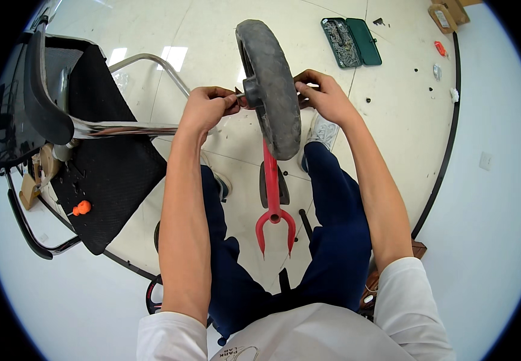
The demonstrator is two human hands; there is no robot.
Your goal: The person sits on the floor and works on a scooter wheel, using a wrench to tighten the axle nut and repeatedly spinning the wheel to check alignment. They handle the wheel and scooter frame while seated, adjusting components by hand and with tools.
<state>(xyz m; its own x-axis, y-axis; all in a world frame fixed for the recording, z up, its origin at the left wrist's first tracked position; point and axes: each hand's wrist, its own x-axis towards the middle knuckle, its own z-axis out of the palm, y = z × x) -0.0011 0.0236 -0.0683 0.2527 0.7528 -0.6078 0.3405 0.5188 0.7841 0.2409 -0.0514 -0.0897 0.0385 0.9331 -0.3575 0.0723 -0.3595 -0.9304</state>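
Observation:
A small wheel with a black tyre [276, 90] stands upright in front of me, between my hands. At its hub my left hand [207, 110] is closed, thumb and fingers pinching a thin metal piece [240, 95] that looks like the axle end. My right hand [325, 99] is on the other side of the wheel. Its fingers are curled by the tyre's edge, and what the fingertips grip is partly hidden by the tyre. Below the wheel a red bike frame [270, 180] runs toward me between my legs, ending in a two-pronged fork [275, 218].
A black chair [104, 144] with metal legs stands on the left, an orange-handled screwdriver [81, 208] on its seat. Ahead on the right lies an open green case [364, 42] of small metal parts. Small dark pieces and a red item [440, 49] lie on the floor nearby.

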